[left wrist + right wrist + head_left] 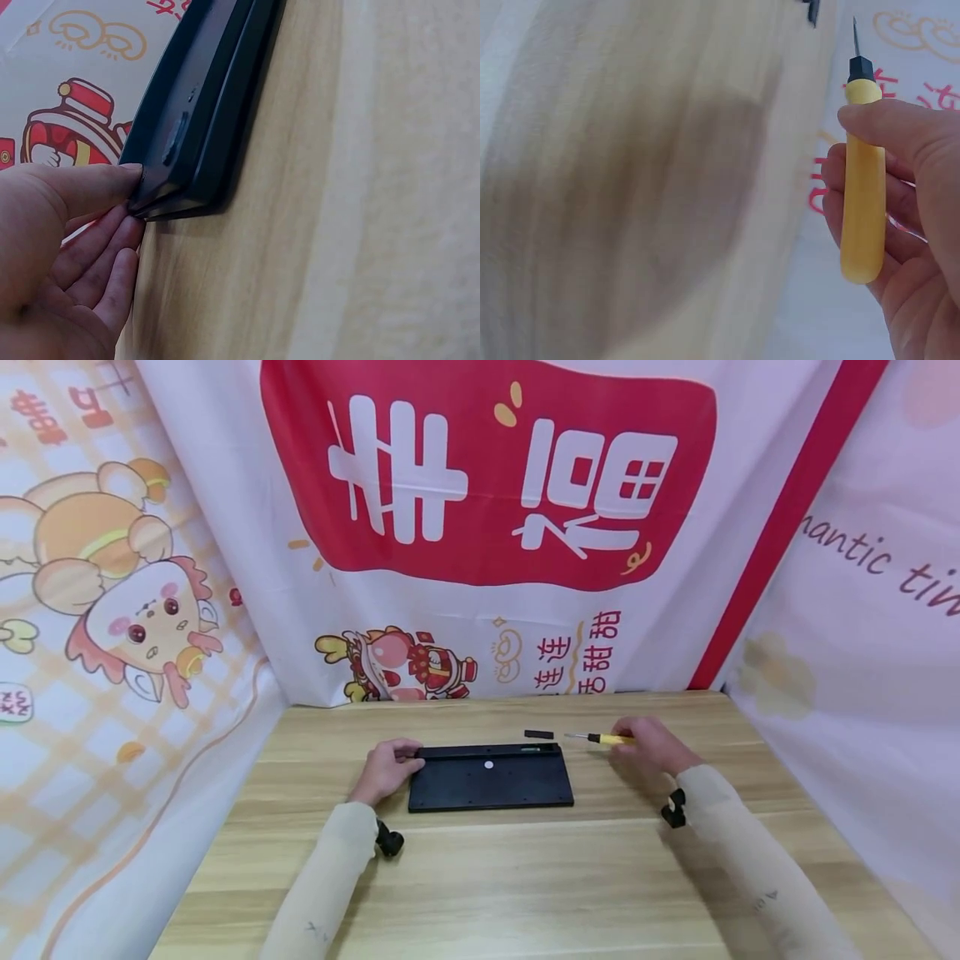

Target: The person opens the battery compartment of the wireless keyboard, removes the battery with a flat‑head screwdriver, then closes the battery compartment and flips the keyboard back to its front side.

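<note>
A black keyboard (517, 785) lies face down on the table, a small round white sticker near its middle. Its battery compartment (537, 748) is uncovered at the far right, with something greenish inside. My left hand (384, 770) pinches the keyboard's far left corner, thumb on one side and fingers on the other in the left wrist view. In my right hand (651, 743) I hold a screwdriver (864, 202) by its yellow handle, its thin metal shaft pointing left toward the keyboard but apart from it. Just beyond the compartment lies a small black battery cover (538, 734).
The wood-grain table (525, 885) meets a printed white curtain (480, 610) along its back edge. More printed cloth hangs on the left (187, 760) and right (847, 693). Each wrist wears a small black camera.
</note>
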Motion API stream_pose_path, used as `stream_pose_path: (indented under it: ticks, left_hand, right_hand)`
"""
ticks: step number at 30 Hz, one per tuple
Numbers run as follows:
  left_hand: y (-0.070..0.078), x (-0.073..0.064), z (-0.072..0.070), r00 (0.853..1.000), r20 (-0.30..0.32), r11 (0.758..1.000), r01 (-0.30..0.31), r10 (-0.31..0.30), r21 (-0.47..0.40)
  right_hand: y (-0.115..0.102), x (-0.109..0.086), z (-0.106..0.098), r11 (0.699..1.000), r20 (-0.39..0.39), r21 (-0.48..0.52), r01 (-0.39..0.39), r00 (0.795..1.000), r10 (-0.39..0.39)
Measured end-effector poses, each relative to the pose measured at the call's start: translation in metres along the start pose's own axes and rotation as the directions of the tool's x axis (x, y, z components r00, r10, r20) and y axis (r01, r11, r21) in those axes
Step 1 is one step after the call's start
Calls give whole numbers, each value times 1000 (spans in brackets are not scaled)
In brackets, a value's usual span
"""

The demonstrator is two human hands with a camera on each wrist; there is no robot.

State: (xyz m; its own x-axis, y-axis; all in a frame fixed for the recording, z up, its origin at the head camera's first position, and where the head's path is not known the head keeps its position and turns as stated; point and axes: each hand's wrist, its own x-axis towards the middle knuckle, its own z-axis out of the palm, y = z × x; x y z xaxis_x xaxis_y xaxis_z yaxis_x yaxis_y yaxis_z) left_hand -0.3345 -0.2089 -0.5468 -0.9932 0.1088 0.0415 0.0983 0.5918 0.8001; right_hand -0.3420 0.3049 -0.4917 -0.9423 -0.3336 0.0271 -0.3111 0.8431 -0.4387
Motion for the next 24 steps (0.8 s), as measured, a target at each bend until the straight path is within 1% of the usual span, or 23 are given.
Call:
stream_pose_path:
  ticks: [4, 10, 14, 16, 19, 24]
  left_hand:
    - [1, 0, -1, 1000, 1, 1000, 1, -1, 8]
    - [3, 1, -3, 1000, 3, 1000, 5, -5, 13]
    - [5, 0, -4, 1000, 2, 1000, 19, -19, 13]
    - [6, -1, -4, 1000, 1, 1000, 23, -23, 12]
    - [7, -2, -4, 1000, 1, 1000, 22, -22, 14]
    - [7, -2, -3, 1000, 7, 1000, 26, -26, 3]
  right_hand:
    - [-13, 2, -10, 992, -35, -44, 118, 992, -119]
    - [-36, 11, -23, 973, -13, -125, 192, 981, -195]
    - [-55, 19, -31, 949, 7, -169, 265, 963, -268]
    - [-64, 23, -34, 940, 28, -177, 293, 956, -293]
    - [-76, 30, -37, 931, 74, -184, 314, 949, -306]
    - [-92, 38, -40, 906, 145, -243, 346, 937, -319]
